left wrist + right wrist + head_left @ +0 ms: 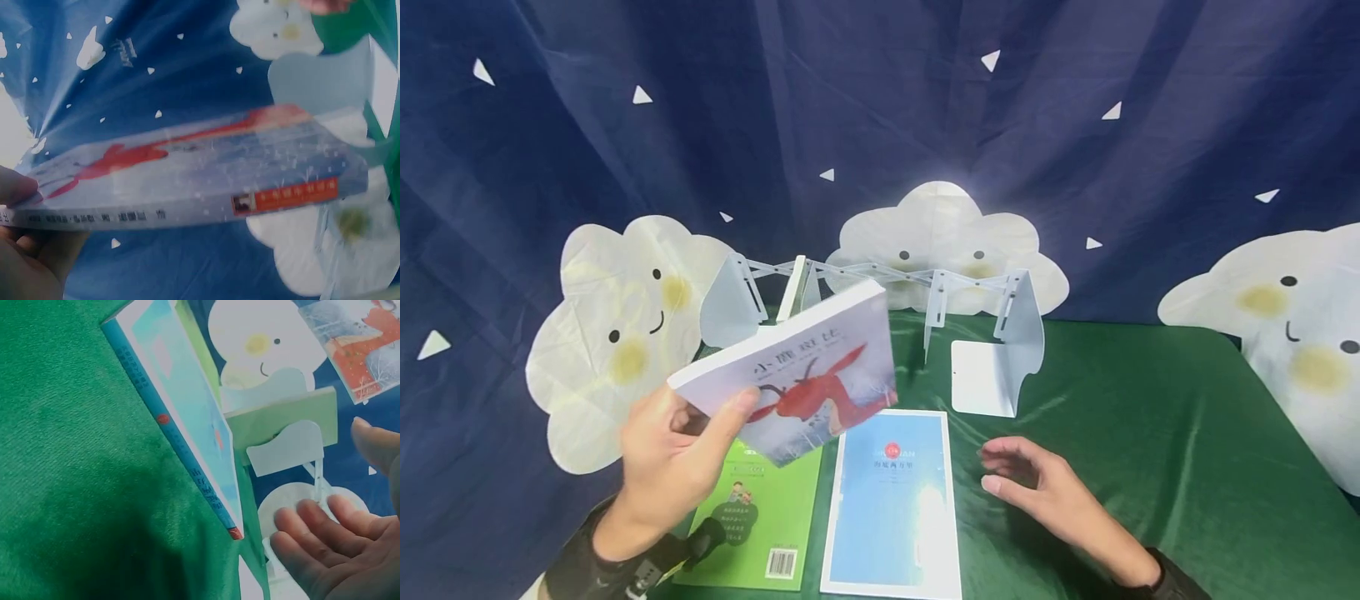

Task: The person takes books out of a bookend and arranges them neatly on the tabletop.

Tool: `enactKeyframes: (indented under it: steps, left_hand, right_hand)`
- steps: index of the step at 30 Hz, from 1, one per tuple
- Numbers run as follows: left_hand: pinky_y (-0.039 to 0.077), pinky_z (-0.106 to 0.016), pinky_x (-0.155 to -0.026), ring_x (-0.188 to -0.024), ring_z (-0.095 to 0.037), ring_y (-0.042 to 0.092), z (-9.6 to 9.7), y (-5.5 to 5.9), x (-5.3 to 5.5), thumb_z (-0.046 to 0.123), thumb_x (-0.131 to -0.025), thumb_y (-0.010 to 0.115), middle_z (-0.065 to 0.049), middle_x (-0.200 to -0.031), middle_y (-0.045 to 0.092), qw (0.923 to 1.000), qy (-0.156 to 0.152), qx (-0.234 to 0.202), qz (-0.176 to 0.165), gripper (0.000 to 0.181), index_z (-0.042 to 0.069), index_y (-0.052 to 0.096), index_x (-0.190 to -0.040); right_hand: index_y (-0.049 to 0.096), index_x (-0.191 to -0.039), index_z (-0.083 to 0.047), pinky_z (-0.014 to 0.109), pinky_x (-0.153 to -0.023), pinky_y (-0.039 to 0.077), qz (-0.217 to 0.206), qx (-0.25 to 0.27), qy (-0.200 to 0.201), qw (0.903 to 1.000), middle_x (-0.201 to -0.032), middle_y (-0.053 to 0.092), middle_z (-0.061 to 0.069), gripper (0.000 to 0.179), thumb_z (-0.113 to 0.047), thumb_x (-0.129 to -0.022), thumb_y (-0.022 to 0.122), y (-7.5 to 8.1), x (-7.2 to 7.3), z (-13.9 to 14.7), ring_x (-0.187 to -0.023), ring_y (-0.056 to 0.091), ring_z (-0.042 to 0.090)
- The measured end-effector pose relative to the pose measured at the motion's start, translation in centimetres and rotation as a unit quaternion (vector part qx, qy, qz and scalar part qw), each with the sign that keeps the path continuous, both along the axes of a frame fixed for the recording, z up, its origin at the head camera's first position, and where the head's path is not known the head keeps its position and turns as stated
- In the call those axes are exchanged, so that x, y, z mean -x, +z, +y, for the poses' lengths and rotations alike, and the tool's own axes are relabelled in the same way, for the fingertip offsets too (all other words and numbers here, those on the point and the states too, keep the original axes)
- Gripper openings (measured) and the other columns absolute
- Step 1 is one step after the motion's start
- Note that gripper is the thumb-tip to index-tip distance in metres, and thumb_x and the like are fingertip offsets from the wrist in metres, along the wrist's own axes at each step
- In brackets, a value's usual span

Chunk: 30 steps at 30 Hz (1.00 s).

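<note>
My left hand (673, 467) grips a pale lilac paperback book (820, 383) by its left end, thumb on the front cover and fingers beneath. A red deer is painted on that cover; the spine with its small orange label shows in the left wrist view. The book is held up, tilted, in front of a white expandable bookend rack (1026, 333). My right hand (1060, 492) hovers over the cloth with fingers loosely bent and nothing in them. Between the hands lies a blue book (891, 508) with a white border. Left of it, partly behind my left wrist, lies a green book (775, 517).
One slim book (281, 422) with a pale green cover stands in the rack's left part. Green velvety cloth (1120, 417) covers the table. Behind it hangs a dark blue curtain (880, 100) with smiling clouds and small white triangles.
</note>
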<state>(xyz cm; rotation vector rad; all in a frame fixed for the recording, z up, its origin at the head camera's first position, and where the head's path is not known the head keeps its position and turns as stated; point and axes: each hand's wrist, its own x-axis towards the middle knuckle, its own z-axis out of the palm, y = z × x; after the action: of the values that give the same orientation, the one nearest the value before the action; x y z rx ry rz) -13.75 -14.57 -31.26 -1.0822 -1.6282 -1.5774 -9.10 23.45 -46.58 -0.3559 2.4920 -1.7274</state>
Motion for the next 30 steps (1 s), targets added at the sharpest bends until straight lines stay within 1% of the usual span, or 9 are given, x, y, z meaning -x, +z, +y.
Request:
enactKeyframes:
  steps: [3,7,10,15,16,19,23,26,30]
  left_hand:
    - [0.056,-0.028,-0.072,-0.09,-0.026,0.067,0.6,-0.3,-0.2,-0.021,-0.073,0.062,-0.024,-0.103,0.067,0.9985,-0.034,0.021,-0.038,0.037,-0.021,0.053,-0.109]
    - [0.057,-0.031,-0.07,-0.089,-0.027,0.067,1.3,-0.8,-0.4,-0.023,-0.072,0.06,-0.021,-0.104,0.068,0.9943,-0.057,0.045,-0.078,0.042,-0.015,0.055,-0.113]
    - [0.057,-0.034,-0.067,-0.087,-0.028,0.067,1.9,-1.3,-0.3,-0.023,-0.072,0.06,-0.02,-0.104,0.068,0.9914,-0.074,0.057,-0.092,0.043,-0.012,0.057,-0.113]
    - [0.057,-0.036,-0.065,-0.086,-0.028,0.067,2.9,-2.2,-0.3,-0.021,-0.073,0.061,-0.021,-0.103,0.068,0.9857,-0.098,0.082,-0.111,0.044,-0.006,0.058,-0.114]
    - [0.057,-0.036,-0.065,-0.086,-0.028,0.067,3.1,-2.4,-0.3,-0.021,-0.074,0.061,-0.023,-0.103,0.068,0.9846,-0.101,0.086,-0.113,0.044,-0.006,0.058,-0.115]
    - [0.057,-0.037,-0.065,-0.087,-0.028,0.067,3.7,-2.8,-0.3,-0.017,-0.078,0.061,-0.022,-0.103,0.068,0.9781,-0.113,0.101,-0.143,0.041,-0.003,0.058,-0.116]
    - [0.057,-0.038,-0.067,-0.089,-0.026,0.067,4.3,-3.3,-0.5,-0.012,-0.084,0.061,-0.019,-0.105,0.068,0.9663,-0.127,0.124,-0.186,0.038,0.001,0.058,-0.119]
    - [0.057,-0.039,-0.068,-0.09,-0.026,0.067,4.6,-3.8,-0.5,-0.01,-0.085,0.06,-0.019,-0.106,0.068,0.9601,-0.143,0.131,-0.201,0.037,0.001,0.056,-0.121]
    - [0.057,-0.04,-0.07,-0.092,-0.028,0.066,5.1,-4.4,-0.4,-0.011,-0.086,0.059,-0.021,-0.108,0.067,0.953,-0.165,0.128,-0.219,0.039,0.001,0.055,-0.122]
  right_hand:
    - [0.054,-0.125,-0.011,0.036,-0.09,0.05,0.019,0.015,0.007,0.9997,-0.12,0.061,0.011,0.041,-0.019,-0.088,0.069,0.4,-0.1,-0.1,-0.109,0.058,0.029]
    - [0.05,-0.131,-0.011,0.031,-0.093,0.048,0.056,0.042,0.022,0.9973,-0.124,0.06,0.008,0.047,-0.01,-0.087,0.068,0.9,0.1,-0.2,-0.112,0.056,0.031]
    - [0.047,-0.133,-0.007,0.031,-0.095,0.047,0.084,0.076,0.042,0.9927,-0.126,0.058,0.012,0.052,-0.001,-0.086,0.067,1.4,0.3,-0.4,-0.114,0.054,0.034]
    - [0.041,-0.138,-0.003,0.035,-0.1,0.043,0.109,0.12,0.073,0.984,-0.131,0.053,0.021,0.061,0.01,-0.083,0.065,2.4,0.5,-0.9,-0.119,0.049,0.036]
    - [0.04,-0.138,-0.002,0.035,-0.1,0.042,0.11,0.128,0.076,0.9827,-0.132,0.052,0.022,0.063,0.011,-0.082,0.064,2.6,0.5,-1.0,-0.12,0.049,0.036]
    - [0.037,-0.14,0.0,0.036,-0.101,0.041,0.116,0.151,0.088,0.9778,-0.135,0.049,0.024,0.068,0.016,-0.079,0.064,3.2,0.5,-1.5,-0.122,0.047,0.034]
    - [0.039,-0.138,0.002,0.035,-0.101,0.042,0.122,0.165,0.087,0.9749,-0.133,0.05,0.024,0.068,0.018,-0.076,0.064,3.8,0.2,-2.1,-0.12,0.049,0.031]
    - [0.043,-0.136,0.0,0.034,-0.098,0.045,0.114,0.161,0.074,0.9776,-0.128,0.055,0.021,0.066,0.016,-0.076,0.066,4.1,-0.1,-2.5,-0.115,0.053,0.03]
    - [0.05,-0.132,-0.005,0.038,-0.087,0.052,0.086,0.148,0.052,0.9839,-0.12,0.061,0.016,0.059,0.009,-0.078,0.07,4.3,-0.6,-2.9,-0.104,0.061,0.03]
